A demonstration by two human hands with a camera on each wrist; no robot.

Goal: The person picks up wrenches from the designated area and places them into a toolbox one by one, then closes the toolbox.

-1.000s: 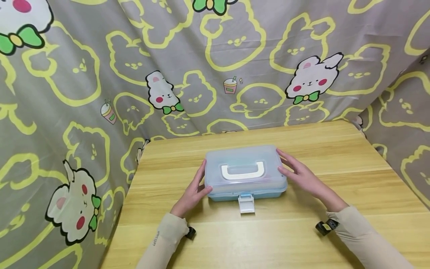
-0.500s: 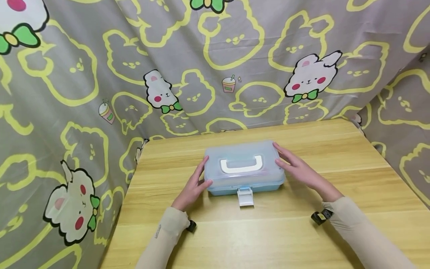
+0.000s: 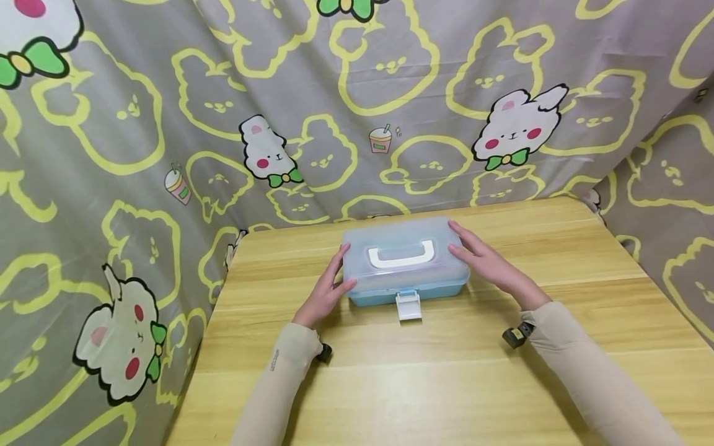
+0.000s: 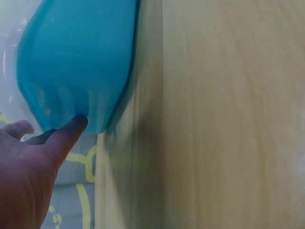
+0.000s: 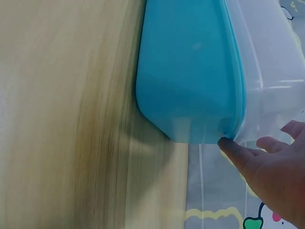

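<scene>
A plastic storage box sits on the table, with a frosted clear lid (image 3: pixel 398 229) over a blue base (image 3: pixel 440 288). On the lid lies a white carrying handle (image 3: pixel 401 261); from the front hangs a white latch (image 3: pixel 409 308), flipped outward. My left hand (image 3: pixel 325 293) touches the box's left end with fingers and thumb extended. At the opposite end my right hand (image 3: pixel 491 265) presses its extended fingers against the lid. In the left wrist view, the thumb meets the blue base (image 4: pixel 81 52). The right wrist view shows the thumb at the rim below the lid (image 5: pixel 267 71).
The box stands on a wooden table (image 3: pixel 390 378), toward its back edge. A grey patterned curtain (image 3: pixel 413 93) hangs right behind the table and along the sides. Dark straps (image 3: pixel 517 335) sit at the wrists, by beige sleeves (image 3: pixel 580 359).
Both hands have moved away from the person, and the box has slid with them toward the back of the table. The latch stays flipped out.
</scene>
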